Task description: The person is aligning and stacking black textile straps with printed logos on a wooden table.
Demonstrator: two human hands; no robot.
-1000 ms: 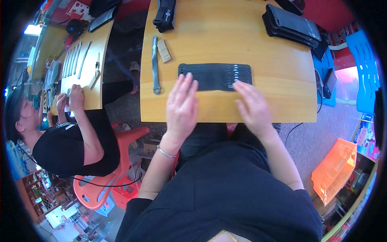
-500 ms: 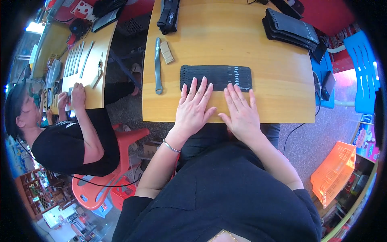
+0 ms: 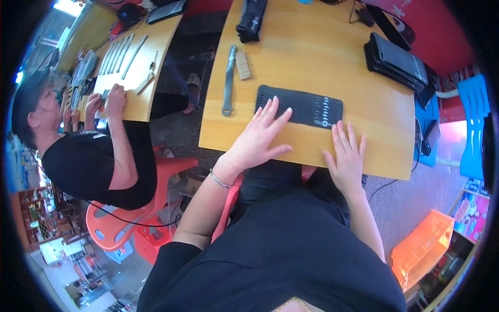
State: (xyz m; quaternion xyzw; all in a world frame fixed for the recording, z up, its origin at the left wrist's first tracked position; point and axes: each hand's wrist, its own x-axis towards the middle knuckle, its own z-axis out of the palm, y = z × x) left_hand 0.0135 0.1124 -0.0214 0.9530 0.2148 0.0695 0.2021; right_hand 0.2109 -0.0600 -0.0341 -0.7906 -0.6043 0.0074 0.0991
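A flat black pouch (image 3: 301,105) with a row of pale printed marks near its right end lies on the wooden table before me. My left hand (image 3: 262,134) is stretched out over its near left part, fingers extended and thumb apart; whether the fingertips press on it I cannot tell. My right hand (image 3: 346,156) lies with straight fingers at the pouch's near right corner, and holds nothing. Left of the pouch is a grey wrench (image 3: 228,83), its ring end toward me. A small tan block-like piece (image 3: 243,65) sits beside it.
Black folded cases (image 3: 397,62) are piled at the far right of the table (image 3: 312,47), and a black bundle (image 3: 252,21) lies at the far left. A co-worker (image 3: 93,161) sits at another table on the left. An orange basket (image 3: 422,249) stands lower right.
My view has shifted, so the table sits tilted and further right. My hands have moved apart, the right one drawn back to the pouch's corner. The stepped layered edges no longer show.
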